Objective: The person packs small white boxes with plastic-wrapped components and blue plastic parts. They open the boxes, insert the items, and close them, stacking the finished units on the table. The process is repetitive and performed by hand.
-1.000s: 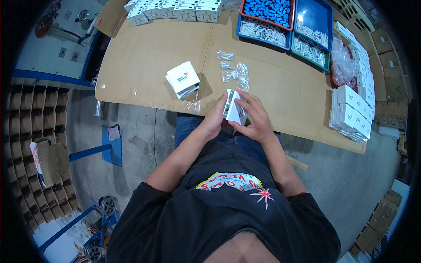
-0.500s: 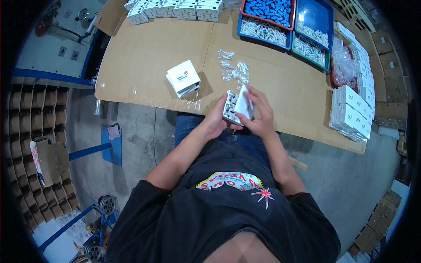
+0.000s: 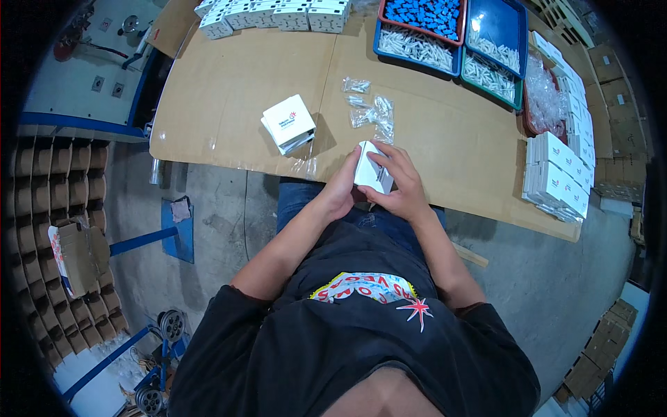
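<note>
Close to the table's near edge, my left hand grips one side of a small square white plastic wall-outlet box. My right hand wraps the other side, its fingers across the white cover. The cover now lies over the base, and the inside is hidden. Just beyond my hands lie several clear little bags of small white parts. To their left sits a short stack of similar white boxes with a small printed mark on top.
Cardboard covers the table. At the far right stand a red tray of blue pieces and blue and green trays of white pieces. White boxes line the far left; stacked boxes and clear bags occupy the right edge.
The cover was tilted up, showing the base's inside; it has come down over the base. My right hand has moved slightly left and lower with it.
</note>
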Demonstrator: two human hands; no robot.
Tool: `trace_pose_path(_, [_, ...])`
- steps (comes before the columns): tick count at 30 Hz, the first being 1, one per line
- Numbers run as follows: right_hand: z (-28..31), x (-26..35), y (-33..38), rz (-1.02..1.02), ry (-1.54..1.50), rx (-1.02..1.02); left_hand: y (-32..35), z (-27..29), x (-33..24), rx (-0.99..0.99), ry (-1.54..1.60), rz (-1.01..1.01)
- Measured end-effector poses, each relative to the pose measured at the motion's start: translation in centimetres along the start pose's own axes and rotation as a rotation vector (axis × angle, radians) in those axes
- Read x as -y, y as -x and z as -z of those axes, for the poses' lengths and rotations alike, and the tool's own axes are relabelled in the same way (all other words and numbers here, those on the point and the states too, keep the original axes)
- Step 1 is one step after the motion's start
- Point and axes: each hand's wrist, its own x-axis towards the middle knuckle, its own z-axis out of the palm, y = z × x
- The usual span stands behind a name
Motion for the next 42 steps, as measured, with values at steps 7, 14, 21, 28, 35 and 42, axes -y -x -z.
trace_pose_path(7, [0.4, 0.1, 0.0, -0.072, -0.071, 0.077, -0.4, 0.7, 0.4, 0.027, -0.073, -0.01])
trace_pose_path(14, [0.1, -2.1, 0.9, -0.16, -0.049, 0.042, 1.1, 0.0, -1.5, -0.053, -0.291, 0.075])
trace_pose_path(21, [2.6, -5.2, 1.3, -0.335, 0.393, -0.043, 4.8, 2.7, -6.8, -0.723, -1.299, -0.961])
trace_pose_path(28, [1.9, -5.0, 1.6, -0.317, 0.649, -0.039, 3.1, 9.1, -9.4, -0.777, -1.613, -0.81])
trace_pose_path(35, [2.6, -1.2, -1.8, -0.436, 0.057, -0.091, 4.2, 6.4, -9.2, -0.636, -1.434, -0.961])
trace_pose_path(42, [0.1, 5.0, -6.1, -0.324, -0.042, 0.042, 5.3, -0.6, -5.2, -0.395, -1.382, -1.021])
